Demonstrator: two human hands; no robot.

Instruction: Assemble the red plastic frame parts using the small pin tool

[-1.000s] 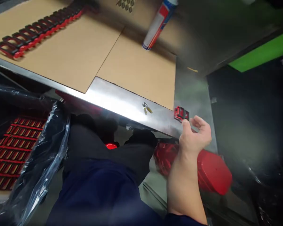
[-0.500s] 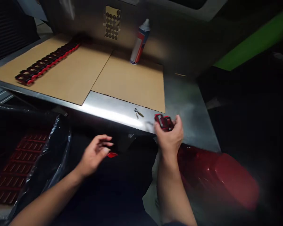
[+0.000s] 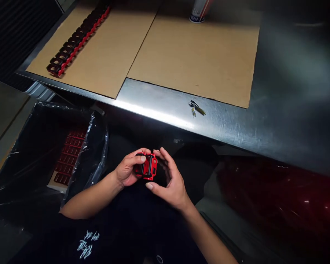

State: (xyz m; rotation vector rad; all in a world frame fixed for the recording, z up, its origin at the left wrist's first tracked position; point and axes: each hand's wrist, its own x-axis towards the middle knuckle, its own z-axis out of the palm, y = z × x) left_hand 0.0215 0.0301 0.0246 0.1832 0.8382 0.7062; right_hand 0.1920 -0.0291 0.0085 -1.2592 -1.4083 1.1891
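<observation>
In front of my body, my left hand point(image 3: 129, 168) is closed on a red and black plastic part point(image 3: 151, 168), a small frame with dark bars across it. Its thumb presses on the part's upper side. My right hand point(image 3: 172, 179) curves around the part's right side, fingers and thumb apart. The right thumb tip comes close to the lower corner; whether it touches I cannot tell. A nail clipper-like metal tool point(image 3: 198, 107) lies on the steel table's front strip, beyond both hands.
Cardboard sheets point(image 3: 203, 62) cover part of the steel table point(image 3: 165, 106). A row of red and black parts point(image 3: 79, 40) stands on the left sheet. A spray can point(image 3: 198, 14) is behind. Lower left is a plastic-lined bin point(image 3: 27, 146) with red parts point(image 3: 70, 154); a dark red bag point(image 3: 277, 187) sits right.
My right hand has come from the table edge to my front, and the red and black part is now in my left hand. The view has tilted down.
</observation>
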